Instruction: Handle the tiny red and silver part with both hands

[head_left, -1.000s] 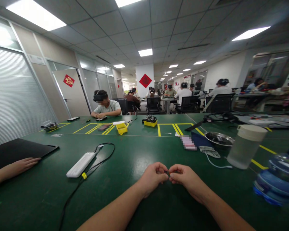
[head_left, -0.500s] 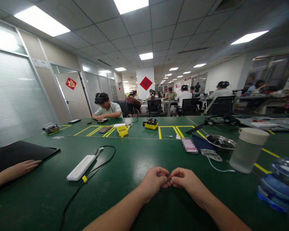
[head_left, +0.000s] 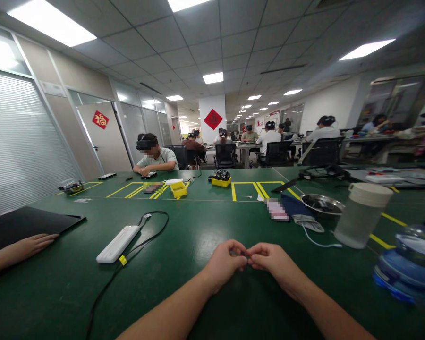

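Observation:
My left hand [head_left: 225, 260] and my right hand [head_left: 269, 259] meet fingertip to fingertip above the green table [head_left: 156, 288]. Both are closed in a pinch. Something tiny, dark with a hint of red, shows between the fingertips, too small to name. To the left of my hands lies a white power bank [head_left: 118, 244] with a black cable [head_left: 108, 287] that carries a yellow tag. A pink phone-like thing [head_left: 276, 210], blurred out, lies beyond my right hand, beside a grey cloth pouch [head_left: 309, 223].
On the right stand a frosted jug [head_left: 361, 217] with a pale lid and a blue water bottle [head_left: 409, 262]. A metal bowl [head_left: 322, 206] sits behind them. Small yellow trays [head_left: 179, 190] lie farther back. Another person's hand [head_left: 31, 246] rests on a black sheet [head_left: 28, 226] at left.
My fingertips have drawn closer together, the right ones shifting slightly left and up. The whole view has shifted a little. The things on the table stay in place.

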